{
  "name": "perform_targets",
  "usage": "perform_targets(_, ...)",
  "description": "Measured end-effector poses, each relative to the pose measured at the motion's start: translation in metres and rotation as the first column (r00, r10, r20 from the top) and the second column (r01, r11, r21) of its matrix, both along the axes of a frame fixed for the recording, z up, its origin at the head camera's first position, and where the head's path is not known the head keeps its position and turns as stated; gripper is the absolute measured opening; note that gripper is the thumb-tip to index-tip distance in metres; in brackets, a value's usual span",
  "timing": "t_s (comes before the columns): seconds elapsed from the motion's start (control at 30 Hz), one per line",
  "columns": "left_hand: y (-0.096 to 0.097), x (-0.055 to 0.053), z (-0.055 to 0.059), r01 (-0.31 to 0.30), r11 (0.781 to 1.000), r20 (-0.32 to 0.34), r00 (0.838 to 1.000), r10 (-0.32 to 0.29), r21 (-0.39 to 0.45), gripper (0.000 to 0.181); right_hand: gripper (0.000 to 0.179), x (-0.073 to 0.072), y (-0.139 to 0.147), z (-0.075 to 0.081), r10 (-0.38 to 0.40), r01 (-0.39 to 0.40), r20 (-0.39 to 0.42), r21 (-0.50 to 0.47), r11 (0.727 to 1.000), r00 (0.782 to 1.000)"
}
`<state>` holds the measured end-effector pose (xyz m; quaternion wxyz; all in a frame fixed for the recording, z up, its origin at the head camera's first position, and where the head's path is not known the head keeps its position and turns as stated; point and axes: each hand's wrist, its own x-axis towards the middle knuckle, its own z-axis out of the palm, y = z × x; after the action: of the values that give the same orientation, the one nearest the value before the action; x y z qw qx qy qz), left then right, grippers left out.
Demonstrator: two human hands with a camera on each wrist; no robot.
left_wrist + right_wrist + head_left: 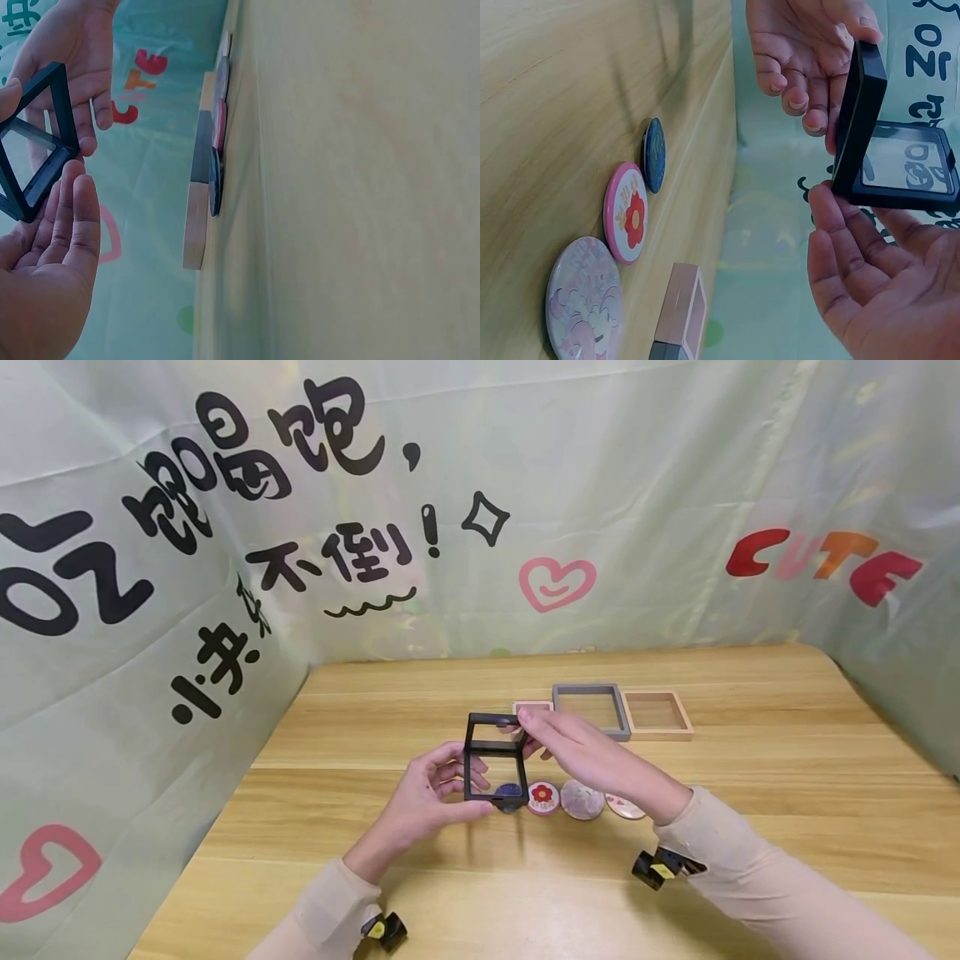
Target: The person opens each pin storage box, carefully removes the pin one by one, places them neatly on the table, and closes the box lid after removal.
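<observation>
A small black hinged display frame (494,747) with clear panes is held above the table, its two halves swung apart at an angle. My left hand (429,795) grips the lower half at its left side, thumb along the near edge and fingers behind. At the upper half's right corner, my right hand (581,758) holds the frame between its fingers and thumb. In the right wrist view the black frame (861,97) shows its thick edge, with right-hand fingertips right at the hinge. Beneath it, a dark blue round badge (507,793) lies partly hidden.
Beside the blue badge lie a red-flower badge (543,797), a pale purple badge (582,799) and a whitish badge (627,808) partly covered by the right forearm. Behind them are a pink frame (533,702), a grey frame (624,714) and a tan frame (660,736). Printed cloth surrounds the table.
</observation>
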<state>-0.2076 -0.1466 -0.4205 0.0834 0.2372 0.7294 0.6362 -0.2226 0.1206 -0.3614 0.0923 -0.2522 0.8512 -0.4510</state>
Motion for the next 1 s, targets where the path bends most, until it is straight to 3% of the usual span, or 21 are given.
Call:
perform_targets(0.3, -0.001, 0.000, 0.002, -0.010, 1.000, 0.021, 1.000, 0.009, 0.026, 0.057, 0.041, 0.003, 0.003, -0.006, 0.073, -0.078, -0.090, -0.055, 0.995, 0.993)
perform_targets(0.47, -0.001, 0.000, 0.003, -0.005, 0.999, 0.057, 0.998, 0.003, 0.049, 0.061, 0.042, 0.004, 0.002, -0.010, 0.077, -0.093, -0.159, -0.098, 0.991, 0.984)
perform_targets(0.67, -0.001, 0.000, 0.002, -0.012, 0.997, 0.100, 0.995, 0.005, 0.071, 0.066, 0.045, 0.006, 0.001, -0.013, 0.080, -0.098, -0.166, -0.103, 0.990, 0.983)
perform_targets(1.0, 0.001, -0.001, 0.004, -0.029, 0.996, 0.086, 0.996, 0.021, 0.085, 0.064, 0.050, 0.007, 0.000, -0.018, 0.081, -0.101, -0.199, -0.094, 0.990, 0.977)
